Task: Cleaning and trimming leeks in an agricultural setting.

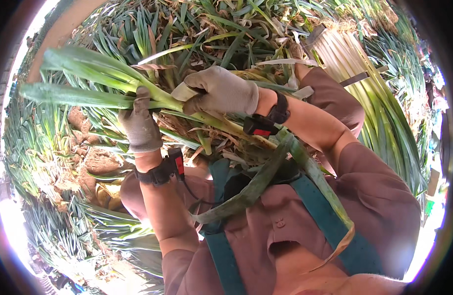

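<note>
Both my hands wear grey knit gloves. A long green onion (pixel 160 96) lies slantwise in front of my chest, its forked green leaves (pixel 88 73) pointing to the upper left. My left hand (pixel 140 120) is closed around it where the leaves fork. Just right of that, my right hand (pixel 221 91) is closed against the upper side of the stalk, a pale green piece of leaf between thumb and fingers. The stalk (pixel 226 125) runs on below the right wrist toward my chest. A loose bent leaf (pixel 256 189) hangs across my shirt.
To the right, a bundle of stripped green onions (pixel 352 64) with pale stalks lies between metal bars (pixel 355 79). Heaped untrimmed onions and dry leaves (pixel 187 29) fill the far side. Clods of soil (pixel 101 161) and more onions lie on the left.
</note>
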`<state>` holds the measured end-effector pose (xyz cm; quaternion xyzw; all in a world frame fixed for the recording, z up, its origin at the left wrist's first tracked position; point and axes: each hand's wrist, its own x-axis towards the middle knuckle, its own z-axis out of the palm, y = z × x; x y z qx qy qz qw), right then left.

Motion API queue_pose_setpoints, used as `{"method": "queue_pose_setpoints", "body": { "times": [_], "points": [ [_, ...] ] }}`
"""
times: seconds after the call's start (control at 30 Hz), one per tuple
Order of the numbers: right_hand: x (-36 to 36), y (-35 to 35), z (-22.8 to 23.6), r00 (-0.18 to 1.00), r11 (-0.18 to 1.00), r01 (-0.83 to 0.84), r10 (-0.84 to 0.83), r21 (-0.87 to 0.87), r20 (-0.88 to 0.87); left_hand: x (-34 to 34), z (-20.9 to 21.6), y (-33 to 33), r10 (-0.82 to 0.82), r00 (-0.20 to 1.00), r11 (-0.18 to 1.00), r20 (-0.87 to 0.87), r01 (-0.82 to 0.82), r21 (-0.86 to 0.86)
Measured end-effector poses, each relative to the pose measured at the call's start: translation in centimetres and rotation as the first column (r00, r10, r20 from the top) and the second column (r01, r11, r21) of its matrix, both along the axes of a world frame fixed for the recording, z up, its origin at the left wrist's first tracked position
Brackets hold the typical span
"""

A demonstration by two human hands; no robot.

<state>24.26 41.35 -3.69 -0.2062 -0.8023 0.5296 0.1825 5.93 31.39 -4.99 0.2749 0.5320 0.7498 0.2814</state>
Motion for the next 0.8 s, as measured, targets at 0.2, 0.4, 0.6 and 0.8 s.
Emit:
{"method": "queue_pose_setpoints", "body": {
  "times": [0.2,0.4,0.6,0.8],
  "points": [
    [1.9,-0.7,1.1,0.998,0.997,0.056,-0.057,0.047,0.023,-1.4,-0.8,0.1,0.028,0.992,0.997,0.12,-0.019,-0.075],
    [10.7,-0.5,0.7,0.923,0.975,-0.219,0.19,0.05,0.335,-3.2,-0.5,-1.7,0.077,0.991,0.997,0.108,-0.073,-0.039],
    [17.3,1.8,-2.4,0.347,0.879,-0.469,0.098,0.083,0.933,-3.5,-0.2,-2.3,0.064,0.997,0.998,0.037,-0.064,0.01],
    [14.1,2.7,-0.7,0.916,0.841,-0.125,-0.107,0.527,0.386,-2.4,0.6,-2.4,-0.029,0.997,0.991,0.068,0.02,0.13]
  ]
}}
